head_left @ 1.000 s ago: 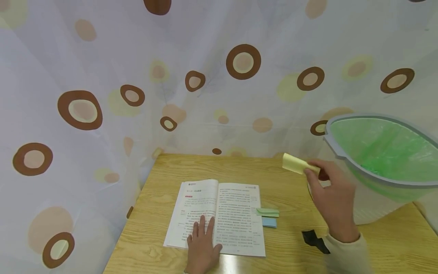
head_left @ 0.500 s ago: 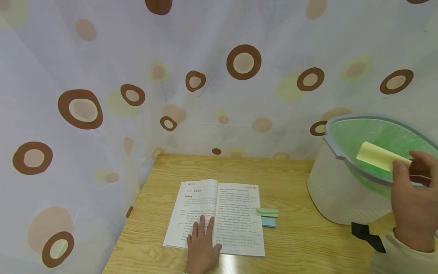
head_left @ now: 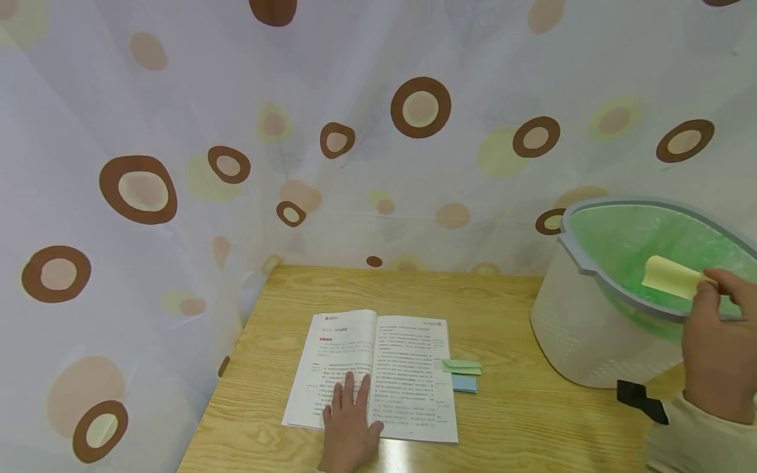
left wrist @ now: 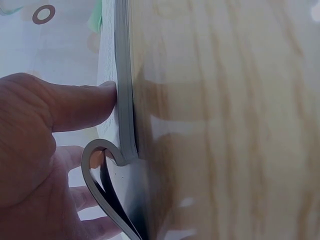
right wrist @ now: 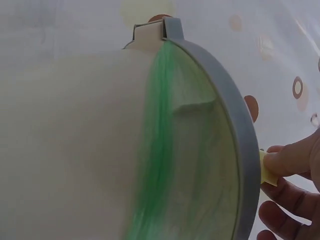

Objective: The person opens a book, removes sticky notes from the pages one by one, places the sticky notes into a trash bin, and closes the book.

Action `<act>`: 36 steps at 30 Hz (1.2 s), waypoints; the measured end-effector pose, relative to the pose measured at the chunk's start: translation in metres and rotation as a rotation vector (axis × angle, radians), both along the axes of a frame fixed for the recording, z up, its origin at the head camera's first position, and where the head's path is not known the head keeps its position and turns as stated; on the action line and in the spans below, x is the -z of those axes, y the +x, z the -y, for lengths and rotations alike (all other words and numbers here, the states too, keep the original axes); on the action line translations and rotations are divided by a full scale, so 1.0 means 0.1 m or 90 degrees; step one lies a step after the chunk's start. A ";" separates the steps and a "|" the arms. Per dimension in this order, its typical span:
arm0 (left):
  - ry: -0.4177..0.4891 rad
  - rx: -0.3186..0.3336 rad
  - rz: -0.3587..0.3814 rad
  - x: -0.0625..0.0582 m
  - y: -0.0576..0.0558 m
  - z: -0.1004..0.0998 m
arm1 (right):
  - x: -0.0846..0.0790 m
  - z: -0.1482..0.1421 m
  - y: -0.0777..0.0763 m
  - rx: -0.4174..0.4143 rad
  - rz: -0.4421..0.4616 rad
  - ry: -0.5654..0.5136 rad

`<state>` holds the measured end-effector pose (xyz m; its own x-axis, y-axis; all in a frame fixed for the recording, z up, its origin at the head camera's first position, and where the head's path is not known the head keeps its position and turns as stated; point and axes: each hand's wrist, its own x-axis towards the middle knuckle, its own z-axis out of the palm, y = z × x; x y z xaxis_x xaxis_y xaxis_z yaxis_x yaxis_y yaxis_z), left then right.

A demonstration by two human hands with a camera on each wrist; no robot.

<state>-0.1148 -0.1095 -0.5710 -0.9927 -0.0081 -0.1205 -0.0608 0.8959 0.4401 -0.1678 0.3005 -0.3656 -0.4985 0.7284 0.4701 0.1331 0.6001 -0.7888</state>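
An open book (head_left: 408, 368) lies on the wooden table, printed pages facing up. My left hand (head_left: 350, 427) rests on its lower part with fingers spread; in the left wrist view the thumb (left wrist: 85, 102) presses the pages near the edge. At the right, my right hand (head_left: 718, 355) pinches a yellow sticky note (head_left: 671, 277) between thumb and fingers. The note overlaps the mouth of the trash bin (head_left: 582, 322), which has a grey rim and a green bag (head_left: 615, 230) inside. In the right wrist view a bit of the yellow note (right wrist: 268, 170) shows beyond the rim.
A green sticky note (head_left: 464, 366) and a blue sticky note (head_left: 464, 383) stick out from the book's right edge. Behind the wooden table (head_left: 491, 427) hangs a white curtain (head_left: 355, 66) patterned with brown rings.
My right hand has carried the yellow sticky note rightward from above the table to the bin's mouth, then slightly farther right and lower. My left hand has stayed on the book.
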 end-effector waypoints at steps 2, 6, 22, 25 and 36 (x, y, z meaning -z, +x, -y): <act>-0.003 0.000 -0.002 0.01 0.00 0.00 | 0.04 -0.03 -0.02 -0.022 -0.004 0.031; -0.008 0.000 -0.007 0.02 0.00 0.00 | 0.10 -0.05 -0.04 -0.048 -0.006 0.071; 0.010 0.002 -0.012 0.00 0.00 0.01 | 0.13 0.00 -0.02 -0.039 0.043 0.011; 0.005 0.002 -0.020 -0.02 0.00 0.01 | 0.13 0.01 -0.03 -0.029 0.046 0.012; 0.001 0.003 -0.012 -0.04 0.02 0.01 | 0.11 0.06 -0.02 -0.015 0.015 0.026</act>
